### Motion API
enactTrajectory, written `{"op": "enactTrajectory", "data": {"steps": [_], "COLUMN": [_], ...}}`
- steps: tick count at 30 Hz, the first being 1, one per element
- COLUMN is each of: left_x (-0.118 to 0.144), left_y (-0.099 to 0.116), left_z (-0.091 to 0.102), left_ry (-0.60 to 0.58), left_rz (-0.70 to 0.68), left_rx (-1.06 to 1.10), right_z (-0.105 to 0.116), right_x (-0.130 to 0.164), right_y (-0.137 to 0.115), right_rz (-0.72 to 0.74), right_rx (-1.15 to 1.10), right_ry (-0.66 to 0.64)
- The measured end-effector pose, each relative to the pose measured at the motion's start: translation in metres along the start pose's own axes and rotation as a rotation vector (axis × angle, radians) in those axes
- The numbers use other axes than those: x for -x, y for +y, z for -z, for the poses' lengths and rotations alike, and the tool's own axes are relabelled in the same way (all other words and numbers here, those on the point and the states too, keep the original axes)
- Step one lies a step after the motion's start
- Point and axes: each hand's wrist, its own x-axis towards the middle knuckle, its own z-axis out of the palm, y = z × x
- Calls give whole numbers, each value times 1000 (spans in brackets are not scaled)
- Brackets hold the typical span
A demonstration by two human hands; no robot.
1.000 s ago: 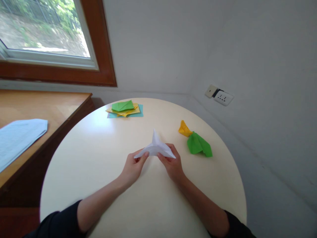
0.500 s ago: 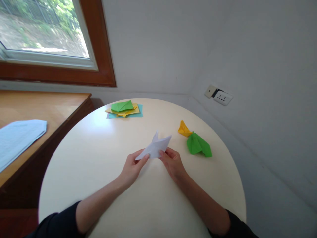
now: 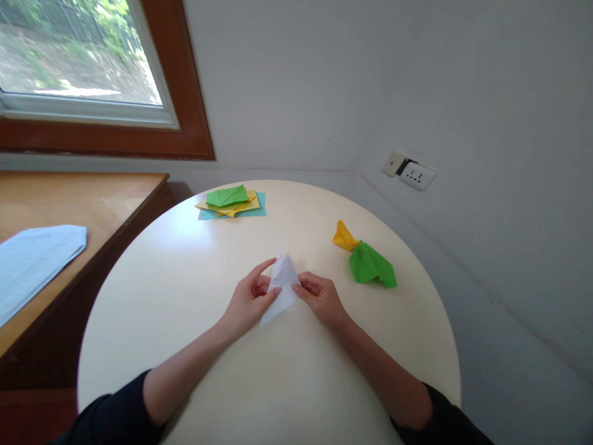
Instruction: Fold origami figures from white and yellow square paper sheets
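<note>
A folded piece of white paper (image 3: 283, 285) is held up over the middle of the round table, one point upward and another toward me. My left hand (image 3: 250, 300) grips its left side, thumb on the near face and index finger reaching up along the edge. On the right edge, my right hand (image 3: 323, 298) pinches the paper between thumb and curled fingers. To the right of my hands lie a small yellow folded paper boat (image 3: 344, 237) and a green folded paper (image 3: 370, 264), which touch or nearly touch.
A stack of coloured papers, with a green folded sheet (image 3: 227, 196) on top, lies at the table's far left. The cream round table (image 3: 287, 383) stands against the wall. To the left, a wooden desk (image 3: 115, 191) bears white printed sheets (image 3: 41, 253). A socket (image 3: 417, 176) is on the wall.
The white paper has been turned in my hands: its long points leaned sideways before, and now one points up and one toward me. My left index finger has moved up its edge.
</note>
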Motion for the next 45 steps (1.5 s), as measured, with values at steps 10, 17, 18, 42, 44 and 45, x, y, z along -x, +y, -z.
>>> {"op": "enactTrajectory", "data": {"steps": [10, 17, 18, 42, 44, 45], "left_x": [-3, -1, -1, -4, -4, -4], "left_y": [-7, 0, 1, 3, 2, 2], "left_z": [-4, -6, -6, 0, 0, 1], "left_ry": [-95, 28, 45, 185, 211, 222], "left_rz": [34, 8, 8, 64, 57, 52], "left_rx": [66, 68, 58, 220, 225, 227], "right_z": [1, -2, -2, -4, -5, -5], "right_x": [-1, 0, 0, 6, 6, 6], "right_y": [4, 3, 4, 6, 6, 6], "right_rz": [-15, -73, -85, -15, -72, -96], "right_rx": [-121, -198, -204, -66, -118, -137], "right_ry": [168, 92, 72, -67, -112, -134]}}
